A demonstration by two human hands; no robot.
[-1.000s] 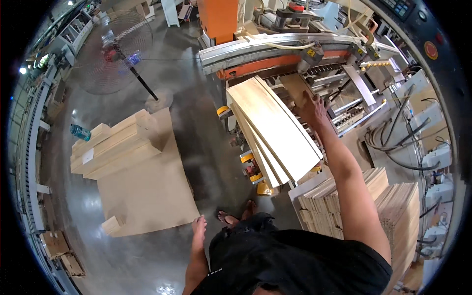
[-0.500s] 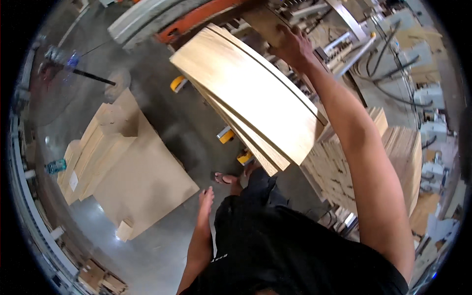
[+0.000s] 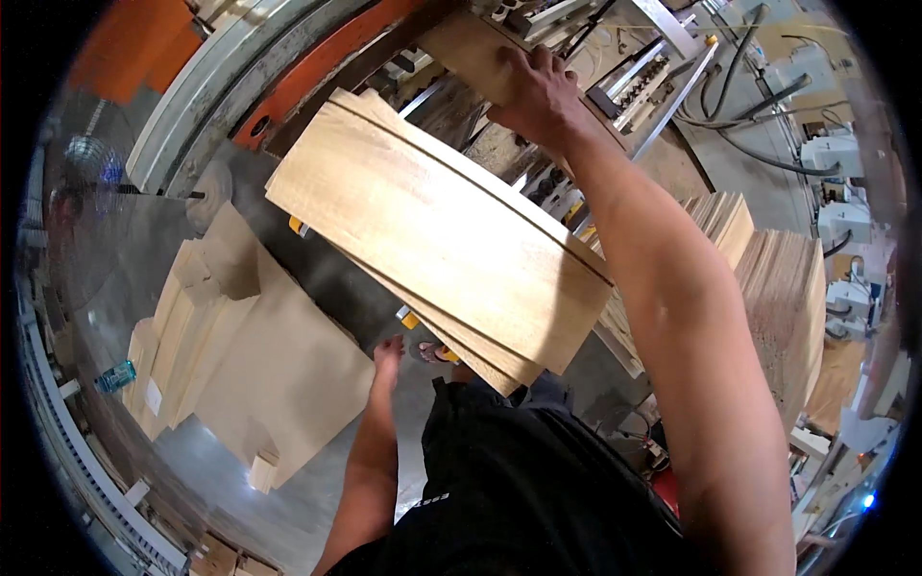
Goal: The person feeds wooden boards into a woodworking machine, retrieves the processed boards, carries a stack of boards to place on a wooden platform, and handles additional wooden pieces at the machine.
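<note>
My right hand [image 3: 543,101] reaches to the far side, its bent fingers and thumb gripping a narrow brown board [image 3: 466,53] on the machine. Just below that hand lies a fanned stack of pale wooden panels [image 3: 432,240], the top one with a dark groove along its far edge. The panels overlap at slightly different angles, and what bears them is hidden. My left hand [image 3: 388,353] hangs low at my side, away from the stack. It is empty, with fingers loosely extended.
Metal rods and cables [image 3: 768,144] fill the machine at the far right. Thick stacks of wooden sheets [image 3: 783,307] stand beyond my right arm. On the floor at left lie a large brown sheet [image 3: 298,384] and piled curved boards [image 3: 182,355]. An orange beam [image 3: 307,82] crosses the back.
The view has shifted, and the panel stack now sits further left and lower in the picture. My right hand stays on the brown board. My left arm still hangs at my side.
</note>
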